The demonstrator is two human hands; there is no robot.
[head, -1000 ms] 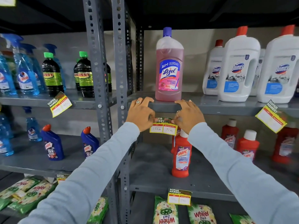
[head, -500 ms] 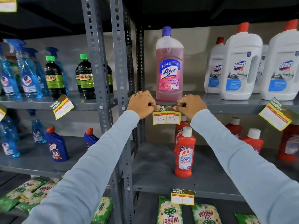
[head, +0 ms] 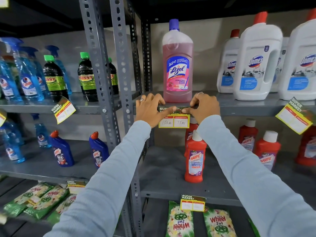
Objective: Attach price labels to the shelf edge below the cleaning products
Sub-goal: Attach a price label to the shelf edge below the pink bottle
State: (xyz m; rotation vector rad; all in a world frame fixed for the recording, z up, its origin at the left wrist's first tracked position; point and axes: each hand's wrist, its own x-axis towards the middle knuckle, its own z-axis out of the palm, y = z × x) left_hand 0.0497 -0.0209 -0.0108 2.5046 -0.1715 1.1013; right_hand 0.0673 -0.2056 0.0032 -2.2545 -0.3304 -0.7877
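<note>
Presently, at centre frame, both hands were pressed to the front of the grey shelf edge point(head: 239, 111) directly below the pink Lizol bottle point(head: 177, 65). The left hand point(head: 150, 110) and the right hand point(head: 204, 108) each pinned the green top strip of one price label point(head: 174, 119) against the metal, thumbs nearly meeting over its middle and fingers hooked over the shelf lip; neither hand was closed around the label, rather pressing it flat. The label's yellow lower part, handwritten with two prices, hung free below the edge and sat level. Whether it had bonded could not be told. Other labels were already up: one tilted at the left of the frame under the dark green-capped bottles point(head: 64, 109), one tilted at the far right under the white Domex bottles point(head: 295, 115), one at lower centre above the Wheel packets point(head: 192, 202), and one partly hidden at lower left point(head: 76, 185). On this evidence the task appeared well advanced, this label being in the fixing stage. No label was visible on the middle shelf edges under the Harpic bottles point(head: 195, 159), which may remain outstanding.
</note>
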